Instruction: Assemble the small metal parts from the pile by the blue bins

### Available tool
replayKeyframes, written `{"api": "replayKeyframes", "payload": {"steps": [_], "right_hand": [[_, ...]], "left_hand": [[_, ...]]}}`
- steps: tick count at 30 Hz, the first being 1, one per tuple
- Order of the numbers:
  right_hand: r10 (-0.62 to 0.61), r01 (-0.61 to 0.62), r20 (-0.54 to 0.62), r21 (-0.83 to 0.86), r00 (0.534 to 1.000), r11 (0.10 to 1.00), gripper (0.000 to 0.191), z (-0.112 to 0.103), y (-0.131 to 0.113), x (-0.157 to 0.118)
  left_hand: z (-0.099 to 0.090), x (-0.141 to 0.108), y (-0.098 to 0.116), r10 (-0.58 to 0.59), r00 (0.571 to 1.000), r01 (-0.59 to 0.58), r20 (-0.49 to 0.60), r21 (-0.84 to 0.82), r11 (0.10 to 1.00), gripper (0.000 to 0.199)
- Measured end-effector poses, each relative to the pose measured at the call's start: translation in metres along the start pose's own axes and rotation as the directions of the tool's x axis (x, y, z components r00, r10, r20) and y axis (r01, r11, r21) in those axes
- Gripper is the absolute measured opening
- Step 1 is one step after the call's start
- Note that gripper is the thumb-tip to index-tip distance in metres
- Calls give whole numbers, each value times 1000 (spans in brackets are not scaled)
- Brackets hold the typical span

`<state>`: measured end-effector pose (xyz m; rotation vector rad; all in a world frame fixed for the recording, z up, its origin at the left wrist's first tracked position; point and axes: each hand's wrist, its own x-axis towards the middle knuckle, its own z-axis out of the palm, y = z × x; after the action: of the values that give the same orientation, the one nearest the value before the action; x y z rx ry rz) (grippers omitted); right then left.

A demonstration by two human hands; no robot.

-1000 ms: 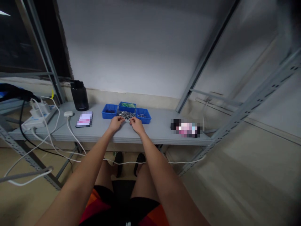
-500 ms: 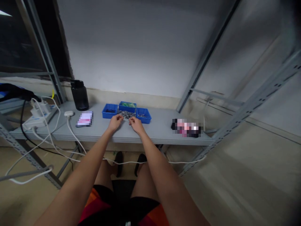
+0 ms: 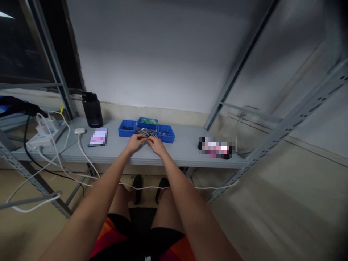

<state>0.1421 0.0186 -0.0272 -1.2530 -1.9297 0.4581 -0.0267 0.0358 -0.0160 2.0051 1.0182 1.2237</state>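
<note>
A pile of small metal parts [image 3: 146,132] lies on the grey shelf between three blue bins. The left bin [image 3: 127,133] holds dark pieces, the back bin [image 3: 147,126] green ones, and the right bin [image 3: 166,138] a few metal pieces. Just in front of the pile, my left hand [image 3: 135,142] and my right hand [image 3: 156,144] meet at the fingertips. Both are closed in a pinch; whatever is between the fingers is too small to make out.
On the left of the shelf [image 3: 185,156] stand a black bottle [image 3: 92,110], a lit phone [image 3: 98,137], a white charger [image 3: 79,131] and a power strip [image 3: 49,136] with trailing cables. A blurred-out object [image 3: 216,148] lies at the right.
My hands have come together; the left moved right and the right moved slightly left, so their fingertips now meet. The bins and other objects have stayed put.
</note>
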Motion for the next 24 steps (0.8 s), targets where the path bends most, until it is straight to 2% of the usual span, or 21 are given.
{"api": "replayKeyframes", "payload": {"steps": [4,7,12,16,24], "right_hand": [[-1,1,2,0,1000,1000,17,0,1,0],[27,-24,-54,60,998,998,20,1,2,2],[57,-41,-103,144,993,989,21,3,5,3],[64,-48,-98,159,993,986,18,3,5,3],[73,-54,-105,166,992,985,18,3,6,3]], "left_hand": [[2,2,-6,-70,994,67,-80,-33,997,21],[3,2,-9,-129,984,116,-124,-107,987,20],[3,1,-5,-81,993,80,-89,-16,997,18],[1,0,-3,-61,997,64,-45,50,997,19],[2,0,-4,-69,995,76,-68,97,992,26]]}}
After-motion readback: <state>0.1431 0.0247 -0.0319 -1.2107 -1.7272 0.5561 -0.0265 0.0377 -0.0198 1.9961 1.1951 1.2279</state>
